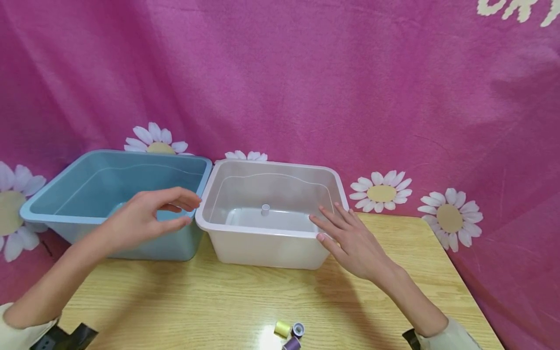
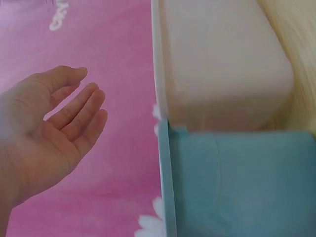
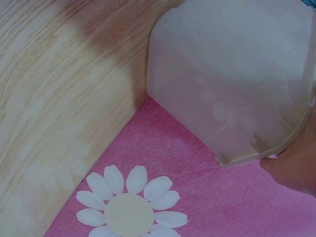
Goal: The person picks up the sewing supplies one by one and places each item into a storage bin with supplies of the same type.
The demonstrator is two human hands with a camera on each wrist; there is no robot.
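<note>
My left hand (image 1: 140, 214) is over the right part of the blue tub (image 1: 144, 240), fingers loosely bent and holding nothing. In the left wrist view the left hand (image 2: 54, 118) shows its palm, with a gap between thumb and fingers. At the front right corner of the whitish tub (image 1: 267, 248), my right hand (image 1: 356, 243) has its fingers spread above the rim; whether it touches the rim, I cannot tell. Only part of the right hand (image 3: 296, 163) shows in the right wrist view, beside the rim. A small white cylinder (image 1: 265, 210) stands inside the whitish tub.
Near the table's front lie a yellow thread spool (image 1: 282, 328), a dark spool (image 1: 298, 330) standing on end, and a purple spool (image 1: 291, 344). The two tubs stand side by side on the wooden table (image 1: 210, 301). Behind hangs a pink cloth (image 1: 284, 82) with daisies.
</note>
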